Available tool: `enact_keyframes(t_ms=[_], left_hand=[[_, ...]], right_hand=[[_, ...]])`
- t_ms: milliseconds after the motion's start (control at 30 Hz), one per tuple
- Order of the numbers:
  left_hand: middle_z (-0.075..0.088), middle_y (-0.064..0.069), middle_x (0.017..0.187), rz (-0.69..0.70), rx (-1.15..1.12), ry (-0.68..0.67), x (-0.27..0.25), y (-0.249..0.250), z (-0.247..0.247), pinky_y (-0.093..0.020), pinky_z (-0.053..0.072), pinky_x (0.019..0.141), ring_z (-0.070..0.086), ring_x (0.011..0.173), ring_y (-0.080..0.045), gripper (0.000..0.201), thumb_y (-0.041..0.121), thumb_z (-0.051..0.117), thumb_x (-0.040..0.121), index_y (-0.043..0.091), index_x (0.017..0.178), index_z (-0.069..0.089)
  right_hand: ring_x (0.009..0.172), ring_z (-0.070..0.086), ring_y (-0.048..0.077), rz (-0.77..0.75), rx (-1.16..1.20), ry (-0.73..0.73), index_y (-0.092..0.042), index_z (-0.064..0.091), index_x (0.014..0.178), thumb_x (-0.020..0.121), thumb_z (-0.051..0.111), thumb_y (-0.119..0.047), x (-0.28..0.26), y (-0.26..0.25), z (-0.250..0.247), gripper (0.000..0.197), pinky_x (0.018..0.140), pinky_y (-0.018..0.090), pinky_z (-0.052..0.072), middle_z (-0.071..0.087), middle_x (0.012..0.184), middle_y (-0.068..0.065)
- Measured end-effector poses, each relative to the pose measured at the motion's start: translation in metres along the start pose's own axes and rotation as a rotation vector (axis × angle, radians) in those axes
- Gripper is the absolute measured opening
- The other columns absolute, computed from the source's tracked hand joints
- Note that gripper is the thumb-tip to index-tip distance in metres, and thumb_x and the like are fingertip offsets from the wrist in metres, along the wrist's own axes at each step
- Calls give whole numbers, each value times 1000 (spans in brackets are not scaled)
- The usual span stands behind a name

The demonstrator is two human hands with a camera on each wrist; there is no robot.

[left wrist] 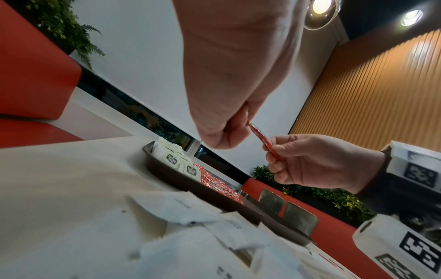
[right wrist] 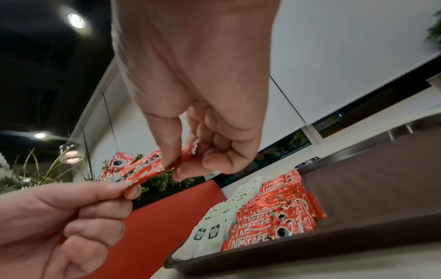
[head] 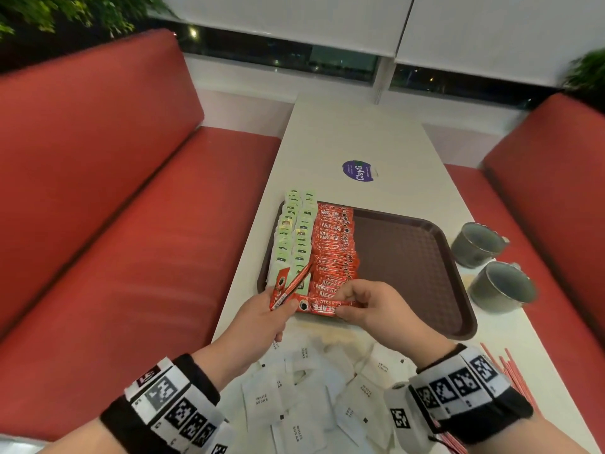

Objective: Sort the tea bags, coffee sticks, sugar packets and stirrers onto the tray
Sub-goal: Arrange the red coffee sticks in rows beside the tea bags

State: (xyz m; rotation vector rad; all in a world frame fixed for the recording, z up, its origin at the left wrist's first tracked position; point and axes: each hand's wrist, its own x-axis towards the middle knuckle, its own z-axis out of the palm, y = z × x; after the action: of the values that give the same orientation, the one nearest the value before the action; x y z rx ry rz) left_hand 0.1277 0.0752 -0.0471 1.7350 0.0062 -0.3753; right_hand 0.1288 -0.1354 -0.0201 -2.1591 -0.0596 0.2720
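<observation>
While pinched by both hands (head: 366,306), coffee stick (head: 322,307) apparently crosswise, cup-end leftward.

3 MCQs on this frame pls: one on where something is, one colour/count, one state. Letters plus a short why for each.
1. Where do the sugar packets lie?
A. on the tray
B. on the table, nearer the person than the tray
C. in the cups

2. How many cups stand to the right of the tray?
A. one
B. two
C. four

3. What is the right hand doing?
A. lying flat on the table
B. pinching a coffee stick
C. gripping a cup

Answers:
1 B: the white packets are spread on the bare table below the tray's near edge.
2 B: two grey cups stand side by side.
3 B: thumb and fingers close on the red stick above the tray's near edge.
</observation>
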Motion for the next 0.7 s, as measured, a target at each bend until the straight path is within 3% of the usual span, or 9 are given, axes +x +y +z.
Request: enact_keyframes(t_ms=[100,233,333,467,533,567,633,700], left_hand=[[43,13,49,-9,-107,74,1,0,5,-31,39,66,39,52,-9,11,25,51,97,27,102,60],[43,15,51,22,-258,83,12,9,12,-28,35,59,34,49,-7,22,18,47,99,23,118,57],[47,17,52,78,-229,76,20,21,19,-28,37,57,36,51,-6,21,18,44,100,25,117,56],[42,14,51,97,-196,40,24,29,26,-28,36,54,35,50,-6,17,21,44,100,28,112,55],[42,14,52,62,-180,37,24,26,22,-30,36,55,35,51,-7,15,27,46,100,27,112,55],[42,14,53,35,-182,40,23,23,18,-30,36,56,34,51,-8,17,28,46,100,24,113,54],[41,15,51,-15,-185,53,20,16,11,-28,35,55,31,50,-7,18,29,45,100,24,115,53],[35,14,49,-54,-162,59,16,7,3,-26,35,53,29,48,-7,18,29,45,100,23,114,53]], right_hand=[[55,57,10,168,403,1,-8,63,85,79,72,0,5,-1,-1,14,55,20,48,62,64,2],[55,60,12,201,781,-66,-1,61,87,82,64,8,26,-11,-5,10,53,18,51,63,69,8],[61,61,14,137,882,-54,0,61,85,84,62,1,41,-24,-6,2,58,19,54,65,71,8],[66,58,14,91,910,-23,-10,58,74,90,60,-7,53,-32,0,16,63,24,53,59,70,5],[66,60,15,42,810,44,-11,58,76,93,57,-8,57,-33,-2,18,66,28,54,61,71,4],[65,62,14,6,651,99,-12,58,76,93,58,-9,58,-31,-5,17,66,28,54,63,69,4],[59,62,8,-44,182,164,-14,59,74,92,61,-16,60,-21,-12,19,62,25,50,66,68,4],[61,61,8,-18,-241,65,-19,61,72,92,62,-25,60,-8,-13,21,58,23,48,67,72,1]])
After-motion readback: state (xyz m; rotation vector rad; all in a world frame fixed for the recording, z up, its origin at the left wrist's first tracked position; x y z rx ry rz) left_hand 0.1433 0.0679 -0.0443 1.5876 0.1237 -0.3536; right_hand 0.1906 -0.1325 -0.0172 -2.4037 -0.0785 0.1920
